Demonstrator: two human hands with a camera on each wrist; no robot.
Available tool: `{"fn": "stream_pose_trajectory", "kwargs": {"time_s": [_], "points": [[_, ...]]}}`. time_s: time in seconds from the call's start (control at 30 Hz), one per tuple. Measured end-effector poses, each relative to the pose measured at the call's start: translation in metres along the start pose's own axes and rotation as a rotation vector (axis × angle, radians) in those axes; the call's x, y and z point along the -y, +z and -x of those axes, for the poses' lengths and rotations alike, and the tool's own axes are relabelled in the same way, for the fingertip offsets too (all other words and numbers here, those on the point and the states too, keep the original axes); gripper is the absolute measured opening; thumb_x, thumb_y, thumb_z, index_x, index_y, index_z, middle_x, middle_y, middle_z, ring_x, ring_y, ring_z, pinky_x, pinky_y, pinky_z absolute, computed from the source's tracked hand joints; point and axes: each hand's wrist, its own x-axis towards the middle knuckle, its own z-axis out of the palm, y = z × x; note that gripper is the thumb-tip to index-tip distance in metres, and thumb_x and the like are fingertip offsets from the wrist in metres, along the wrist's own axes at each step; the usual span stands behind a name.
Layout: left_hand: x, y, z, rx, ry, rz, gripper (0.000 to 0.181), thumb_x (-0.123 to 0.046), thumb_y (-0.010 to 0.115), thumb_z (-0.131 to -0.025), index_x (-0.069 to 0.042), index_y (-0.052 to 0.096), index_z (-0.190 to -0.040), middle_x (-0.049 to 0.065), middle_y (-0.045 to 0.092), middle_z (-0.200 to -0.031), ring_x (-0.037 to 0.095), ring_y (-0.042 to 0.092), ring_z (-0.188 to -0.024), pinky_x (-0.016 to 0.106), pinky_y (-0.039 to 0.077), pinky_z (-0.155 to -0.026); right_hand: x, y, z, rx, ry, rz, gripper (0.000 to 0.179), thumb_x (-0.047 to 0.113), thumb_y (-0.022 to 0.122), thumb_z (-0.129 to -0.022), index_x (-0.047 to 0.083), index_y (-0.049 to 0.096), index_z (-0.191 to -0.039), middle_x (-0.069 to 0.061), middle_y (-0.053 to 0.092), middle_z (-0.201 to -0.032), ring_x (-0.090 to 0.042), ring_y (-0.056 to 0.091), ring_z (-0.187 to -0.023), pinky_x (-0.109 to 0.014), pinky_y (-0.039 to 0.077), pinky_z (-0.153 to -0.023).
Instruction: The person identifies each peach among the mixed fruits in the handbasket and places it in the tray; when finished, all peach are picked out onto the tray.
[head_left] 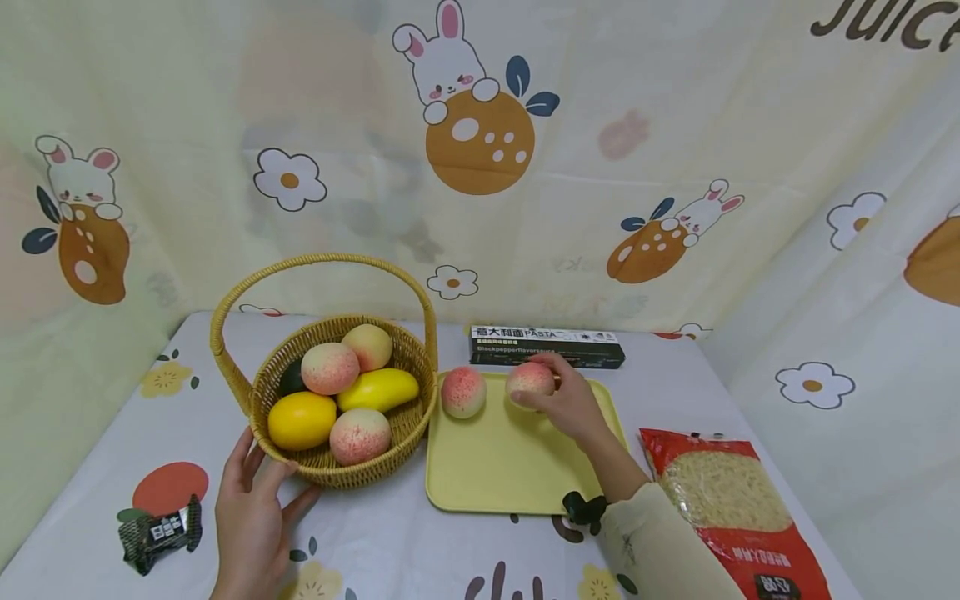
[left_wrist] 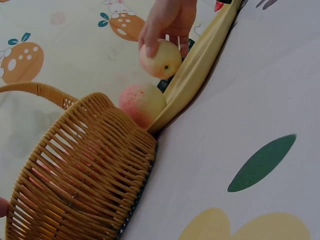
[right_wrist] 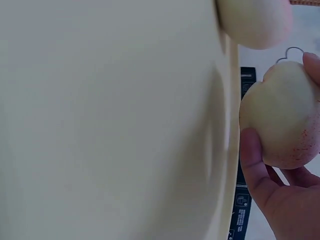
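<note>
My right hand (head_left: 566, 404) grips a pink-and-cream peach (head_left: 530, 384) over the far part of a yellow tray (head_left: 495, 475). In the right wrist view, thumb and fingers hold this peach (right_wrist: 285, 115) from both sides. Another peach (head_left: 463, 392) sits at the tray's far left corner, close to the wicker basket (head_left: 352, 477). The basket holds several fruits, including peaches (head_left: 360, 436), a yellow lemon-shaped fruit (head_left: 302, 421) and a yellow mango-like fruit (head_left: 378, 389). At the basket's near left side, my left hand (head_left: 255, 508) rests its loosely spread fingers against the rim.
Behind the tray lies a black-and-white pasta box (head_left: 547, 347). To the right is a red bag of pasta (head_left: 731, 500), and at the left front a small dark wrapped packet (head_left: 160, 533). The basket's tall handle (head_left: 322, 258) arches up. Printed cloth hangs behind the table.
</note>
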Motion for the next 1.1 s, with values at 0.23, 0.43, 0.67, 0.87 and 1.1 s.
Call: {"fn": "stream_pose_trajectory", "kwargs": {"time_s": [0.23,0.43,0.67,0.87,1.1], "points": [[0.001,-0.001,0.0,-0.004,0.007,-0.009,0.082,-0.011,0.05,-0.103,-0.04,0.012,-0.17,0.003,0.011,-0.18,0.041,0.035,-0.157,0.065,0.053,-0.1,-0.004,0.011,-0.01,0.003,-0.047,0.142,0.067,0.028,0.091,-0.081,0.014,0.061,-0.14,-0.013,0.071,-0.13,-0.03,0.067,-0.107,-0.04,0.058,-0.089],[0.001,0.0,0.0,0.0,0.005,0.002,0.082,-0.011,0.051,-0.103,-0.041,0.013,-0.17,0.002,0.011,-0.18,0.04,0.035,-0.156,0.065,0.053,-0.1,0.004,0.016,-0.014,0.027,-0.073,0.185,0.069,0.03,0.091,-0.081,0.01,0.061,-0.14,-0.015,0.07,-0.13,-0.032,0.067,-0.107,-0.049,0.059,-0.091],[0.0,0.0,0.0,-0.005,0.003,-0.004,0.082,-0.011,0.051,-0.102,-0.04,0.013,-0.17,0.002,0.011,-0.18,0.041,0.035,-0.156,0.065,0.053,-0.1,0.01,0.018,-0.013,0.05,-0.072,0.185,0.07,0.03,0.09,-0.081,0.01,0.061,-0.141,-0.013,0.069,-0.133,-0.03,0.066,-0.11,-0.048,0.058,-0.095],[0.0,0.0,0.0,-0.005,0.003,-0.008,0.083,-0.011,0.051,-0.102,-0.039,0.013,-0.17,0.002,0.011,-0.18,0.041,0.034,-0.156,0.065,0.052,-0.1,0.009,0.017,-0.011,0.063,-0.075,0.169,0.069,0.03,0.089,-0.083,0.011,0.061,-0.143,-0.011,0.069,-0.135,-0.029,0.065,-0.111,-0.044,0.058,-0.092],[0.0,0.0,0.0,0.001,-0.001,0.001,0.083,-0.01,0.051,-0.102,-0.04,0.012,-0.17,0.002,0.01,-0.18,0.041,0.034,-0.157,0.066,0.052,-0.1,0.011,0.012,-0.006,0.058,-0.072,0.144,0.067,0.031,0.086,-0.085,0.013,0.06,-0.144,-0.013,0.065,-0.144,-0.036,0.066,-0.124,-0.05,0.059,-0.098]]}}
